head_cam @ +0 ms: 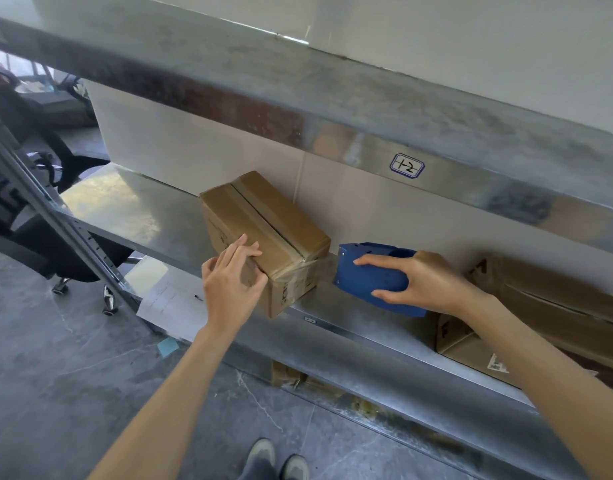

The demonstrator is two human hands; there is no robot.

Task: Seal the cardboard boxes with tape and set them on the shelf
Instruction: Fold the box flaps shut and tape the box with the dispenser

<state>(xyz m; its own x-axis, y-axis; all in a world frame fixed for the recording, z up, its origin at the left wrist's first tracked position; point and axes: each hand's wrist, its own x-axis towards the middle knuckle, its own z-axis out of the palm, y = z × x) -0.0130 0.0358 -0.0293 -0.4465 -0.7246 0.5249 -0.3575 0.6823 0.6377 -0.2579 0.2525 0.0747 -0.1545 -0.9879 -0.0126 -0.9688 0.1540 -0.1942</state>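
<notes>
A small brown cardboard box (263,223) sits on the metal shelf (138,209), its near corner overhanging the shelf's front edge. Clear tape runs along its top seam and down the near end. My left hand (229,285) holds the box's near left corner, fingers on top and thumb against the side. My right hand (423,282) grips a blue tape dispenser (371,271) just right of the box, close to the taped end. A second cardboard box (554,306) with an untaped seam lies on the shelf at the far right.
An upper shelf (333,98) with a label "1-2" (406,165) hangs over the work area. A slanted shelf upright (66,230) stands left, with a black office chair (31,209) behind it. Paper sheets (170,303) lie on the floor. Another box (287,375) sits below.
</notes>
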